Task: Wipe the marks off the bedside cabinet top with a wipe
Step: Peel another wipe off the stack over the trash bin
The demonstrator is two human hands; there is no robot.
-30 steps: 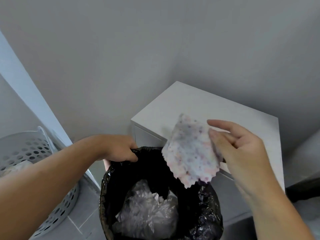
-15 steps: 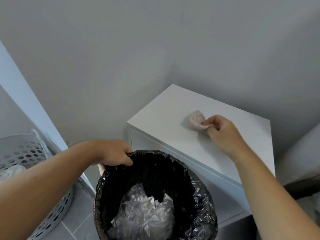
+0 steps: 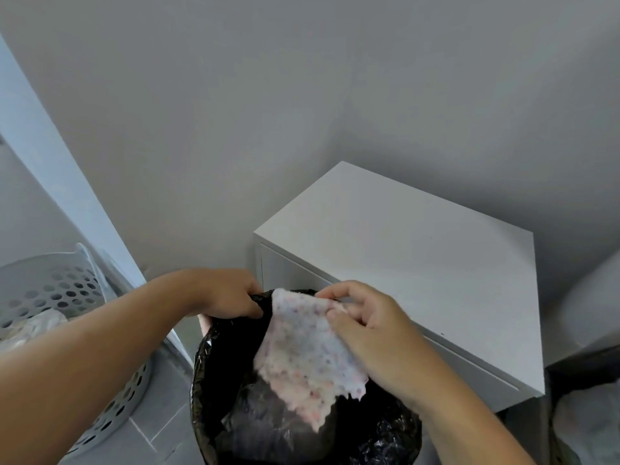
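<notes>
Beside grey walls, white cabinet top [image 3: 402, 250] (bare); right hand [image 3: 372, 333] grip clamped on wipe [image 3: 302, 357].

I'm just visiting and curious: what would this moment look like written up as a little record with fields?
Left hand: left hand grips the rim of the black bin liner
Right hand: right hand pinches the wipe by its upper edge
Wipe: spread open, stained pink and speckled, hanging over the bin's mouth
Cabinet top: cabinet top shows no wipe or other object on it; a few tiny dark specks
Nearby: perforated basket at left
</notes>
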